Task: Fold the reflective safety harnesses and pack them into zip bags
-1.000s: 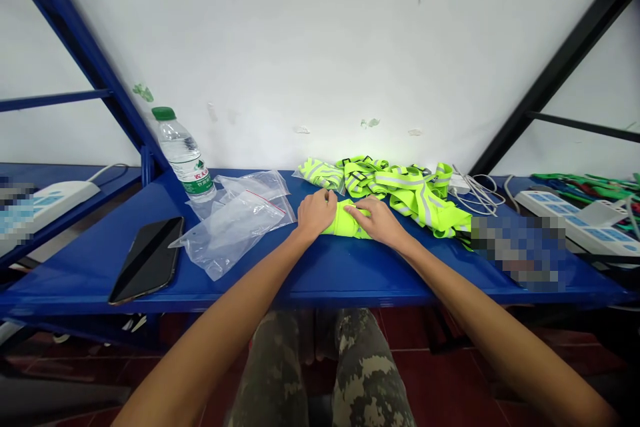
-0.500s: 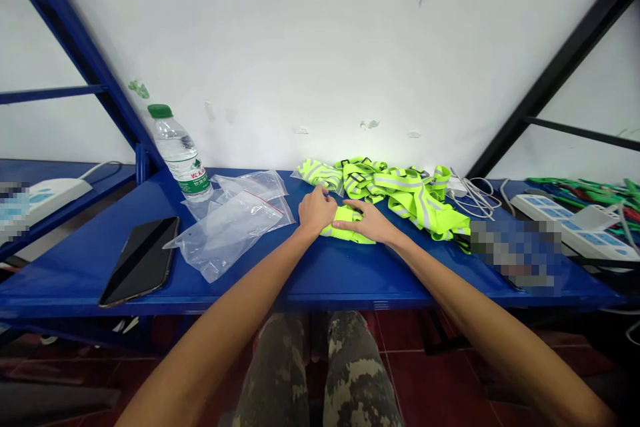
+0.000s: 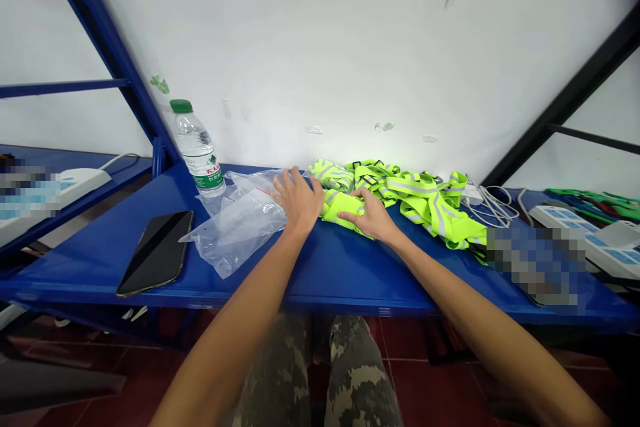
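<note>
My left hand (image 3: pixel 299 201) is open, its fingers spread over the right edge of some clear zip bags (image 3: pixel 235 230) that lie overlapped on the table. My right hand (image 3: pixel 373 215) holds a neon-yellow reflective vest (image 3: pixel 339 205), folded into a small flat bundle, with the thumb at its near side and the fingers partly hidden behind it. Just beyond the bundle lies another rolled yellow vest (image 3: pixel 330 173), which seems to sit in a clear bag. To its right spreads a loose heap of yellow reflective straps (image 3: pixel 425 197) with grey stripes and black buckles.
A water bottle (image 3: pixel 197 153) with a green cap stands at the back left of the blue table (image 3: pixel 320 273). In front of it lies a black phone (image 3: pixel 157 250). White cable (image 3: pixel 493 207) and a power strip (image 3: pixel 590 237) are at the right, with another power strip (image 3: pixel 75 190) far left.
My left hand has left the folded vest and moved left onto the clear bags, its fingers spreading. My right hand stays at the vest. The view has shifted slightly.
</note>
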`<state>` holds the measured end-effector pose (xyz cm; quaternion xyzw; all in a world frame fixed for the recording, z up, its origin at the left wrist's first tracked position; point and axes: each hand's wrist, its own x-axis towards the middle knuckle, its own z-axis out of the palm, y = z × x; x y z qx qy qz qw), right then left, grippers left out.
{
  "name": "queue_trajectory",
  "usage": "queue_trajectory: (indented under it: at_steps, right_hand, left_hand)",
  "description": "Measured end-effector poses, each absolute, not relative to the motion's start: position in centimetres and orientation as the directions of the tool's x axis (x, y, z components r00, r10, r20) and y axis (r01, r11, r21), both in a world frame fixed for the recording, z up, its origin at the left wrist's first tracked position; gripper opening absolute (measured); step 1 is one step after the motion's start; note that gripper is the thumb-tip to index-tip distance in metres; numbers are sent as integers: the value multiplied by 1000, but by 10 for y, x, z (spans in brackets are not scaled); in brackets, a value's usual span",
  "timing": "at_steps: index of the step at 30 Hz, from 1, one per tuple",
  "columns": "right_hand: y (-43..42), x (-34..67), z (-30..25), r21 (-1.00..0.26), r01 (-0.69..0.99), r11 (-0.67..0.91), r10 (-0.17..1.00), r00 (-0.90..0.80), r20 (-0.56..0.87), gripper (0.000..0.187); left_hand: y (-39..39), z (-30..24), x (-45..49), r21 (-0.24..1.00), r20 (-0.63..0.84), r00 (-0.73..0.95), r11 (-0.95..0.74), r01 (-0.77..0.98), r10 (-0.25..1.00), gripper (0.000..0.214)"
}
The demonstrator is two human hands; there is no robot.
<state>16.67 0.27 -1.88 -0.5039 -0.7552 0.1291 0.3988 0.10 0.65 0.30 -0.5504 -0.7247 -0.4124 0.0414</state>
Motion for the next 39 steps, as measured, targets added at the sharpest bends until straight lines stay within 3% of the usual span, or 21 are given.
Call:
queue_trajectory:
  at_steps: [6, 12, 17, 21, 24, 27, 30, 33, 39]
  right_hand:
    - [2, 172, -19, -596, 678, 430, 874, -147, 464, 45]
    - [7, 183, -23, -714, 613, 339, 918, -50, 393, 48]
    - [12, 189, -27, -809, 506, 299, 936, 10, 352, 48]
    - [10, 195, -21, -949, 273, 160, 981, 61, 183, 50]
    - [5, 199, -12, -998, 60, 5, 1000, 6, 5, 52]
    - [1, 202, -5, -996, -22, -83, 990, -118, -80, 51]
    - [-1, 204, -4, -993, -33, -110, 979, -173, -103, 51]
    - [-2, 202, -4, -995, 14, -100, 977, -187, -101, 51]
    - [-4, 196, -5, -999, -18, -51, 993, -109, -49, 51]
  left_hand:
    - [15, -8, -13, 470, 359, -313, 119, 874, 879, 56]
    - [13, -2, -14, 338, 302, -171, 63, 939, 938, 34]
    - [9, 4, -6, 352, 301, -99, -14, 936, 948, 22]
    - [10, 2, -2, 420, 366, -25, -141, 897, 930, 16]
    - [17, -2, -2, 587, 391, 14, -261, 766, 920, 10]
    - [24, -5, -2, 780, 369, 42, -334, 529, 928, 7]
    - [25, -3, -1, 834, 388, 57, -377, 403, 920, 6]
    - [18, 1, 2, 763, 493, 57, -463, 452, 868, 6]
    - [3, 2, 9, 385, 674, 233, -602, 699, 701, 6]
